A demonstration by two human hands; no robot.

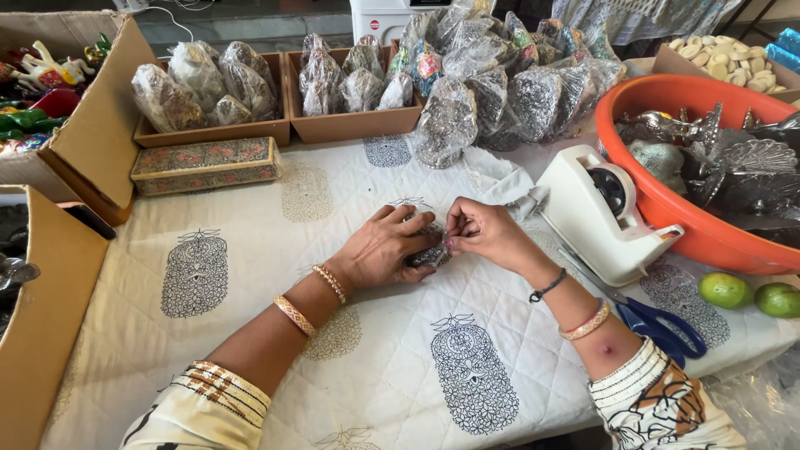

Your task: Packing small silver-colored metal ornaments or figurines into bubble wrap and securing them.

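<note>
Plastic-wrapped trinket (429, 254) pinched by left hand (385, 248) and right hand (483, 233); 2 limes (723, 289), 1 scissors (662, 325)

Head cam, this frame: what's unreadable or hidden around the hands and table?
- Small wrapped item, head view: mostly covered by the left hand and right hand; its kind cannot be told.
- Scissors: blades partly under the right forearm and the tape dispenser.
- Orange basin: cut off by the right edge; the metal pieces inside overlap.
- Wrapped bundles: crinkled clear film hides their contents.
- Cardboard box: cut off by the left edge.
</note>
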